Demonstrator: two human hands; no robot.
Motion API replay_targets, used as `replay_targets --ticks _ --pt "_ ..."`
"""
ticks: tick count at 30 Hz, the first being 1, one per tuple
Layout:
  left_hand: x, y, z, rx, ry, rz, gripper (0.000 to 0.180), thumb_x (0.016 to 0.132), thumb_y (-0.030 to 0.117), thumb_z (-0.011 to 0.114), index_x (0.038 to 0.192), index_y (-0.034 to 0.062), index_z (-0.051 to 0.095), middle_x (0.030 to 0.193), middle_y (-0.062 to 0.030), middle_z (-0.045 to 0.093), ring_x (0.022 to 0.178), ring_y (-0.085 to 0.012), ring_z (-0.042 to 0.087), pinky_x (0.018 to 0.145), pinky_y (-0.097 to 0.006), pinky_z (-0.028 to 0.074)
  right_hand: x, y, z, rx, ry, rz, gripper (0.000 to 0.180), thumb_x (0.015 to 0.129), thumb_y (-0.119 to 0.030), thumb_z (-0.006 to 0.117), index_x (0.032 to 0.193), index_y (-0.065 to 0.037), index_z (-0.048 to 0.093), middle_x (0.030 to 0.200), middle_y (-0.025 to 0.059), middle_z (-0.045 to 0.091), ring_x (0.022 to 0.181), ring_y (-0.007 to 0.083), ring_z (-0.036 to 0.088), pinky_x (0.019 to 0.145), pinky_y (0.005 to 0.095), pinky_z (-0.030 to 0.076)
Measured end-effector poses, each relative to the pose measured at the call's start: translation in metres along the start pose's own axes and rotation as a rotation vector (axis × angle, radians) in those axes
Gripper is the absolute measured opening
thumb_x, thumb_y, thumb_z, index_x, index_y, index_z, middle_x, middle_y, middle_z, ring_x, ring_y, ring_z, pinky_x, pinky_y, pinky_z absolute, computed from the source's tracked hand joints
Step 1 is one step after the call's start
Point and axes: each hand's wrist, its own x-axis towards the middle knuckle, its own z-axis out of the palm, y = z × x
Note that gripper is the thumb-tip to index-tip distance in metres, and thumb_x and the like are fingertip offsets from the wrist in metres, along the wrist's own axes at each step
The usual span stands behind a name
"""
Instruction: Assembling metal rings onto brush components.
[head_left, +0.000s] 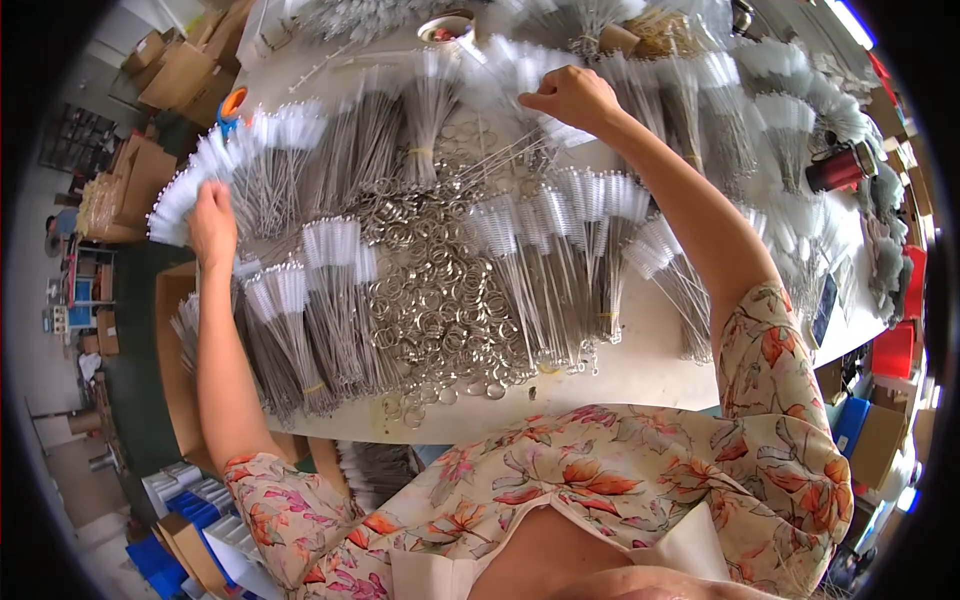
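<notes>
On the left of the table, my left hand (212,225) is closed at the white bristle heads of a fanned row of wire brushes (178,195). What its fingers pinch is too small to make out. Farther off, right of the middle, my right hand (575,98) is closed above more white-bristled brushes (565,132), whose thin wire stems slant down to the left. Whether it grips one of them is hidden. Between my arms lies a large heap of loose metal rings (440,290). Bundles of brushes flank it, one on the left (285,310) and one on the right (560,250).
An orange-and-blue tape roll (232,105) stands at the far left edge, and a round white container (447,30) at the back. A dark red cylinder (840,168) lies among brushes at the right. A cardboard box (178,350) is against the table's left side.
</notes>
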Motion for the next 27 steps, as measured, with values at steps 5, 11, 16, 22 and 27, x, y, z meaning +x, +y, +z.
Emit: replay_targets --ticks 5,11,16,22,27 --pt "0.019 0.096 -0.001 -0.899 -0.065 -0.061 0.02 0.089 0.026 0.052 0.098 0.0081 0.057 0.063 -0.0024 0.055 0.057 -0.0089 0.056 0.051 -0.026 0.045 0.019 0.009 0.03 0.164 -0.048 0.15 0.031 0.063 -0.039 0.068 0.079 -0.013 0.071 0.075 0.0058 0.067 0.073 0.0203 0.063 0.07 0.0335 0.05" --pt "0.03 0.139 0.071 -0.316 -0.435 0.155 0.038 0.076 0.042 0.064 0.083 0.0056 0.068 0.081 -0.0138 0.066 0.077 -0.0279 0.064 0.07 -0.036 0.048 0.024 -0.013 -0.007 0.602 0.537 0.027 0.027 0.073 -0.029 0.061 0.077 -0.002 0.065 0.057 0.0037 0.053 0.056 0.0104 0.047 0.054 0.0299 0.04" --pt "0.022 0.138 0.093 -0.206 -0.317 0.289 0.021 0.075 0.024 0.057 0.077 0.0031 0.062 0.078 -0.0178 0.063 0.077 -0.0358 0.061 0.068 -0.043 0.047 0.017 0.028 -0.109 0.99 0.403 -0.067 0.025 0.085 -0.024 0.044 0.078 -0.003 0.055 0.069 0.007 0.058 0.059 0.0162 0.055 0.058 0.0295 0.048" --pt "0.032 0.14 0.074 -0.511 -0.126 0.132 0.016 0.082 0.019 0.054 0.083 0.0048 0.06 0.074 -0.0104 0.066 0.074 -0.0264 0.063 0.069 -0.036 0.047 -0.008 0.12 -0.08 0.017 0.276 -0.018 0.022 0.073 -0.031 0.06 0.083 -0.013 0.068 0.072 0.0055 0.066 0.071 0.0236 0.064 0.069 0.0352 0.051" --pt "0.029 0.157 -0.003 -1.365 -0.28 -0.248 0.015 0.087 0.019 0.058 0.081 0.0055 0.053 0.072 0.0009 0.055 0.046 -0.0032 0.036 0.04 -0.02 0.029 -0.007 0.103 -0.063 -0.144 0.157 0.333 0.03 0.064 -0.034 0.067 0.086 -0.014 0.068 0.087 0.0075 0.066 0.083 0.0253 0.064 0.074 0.0368 0.05"
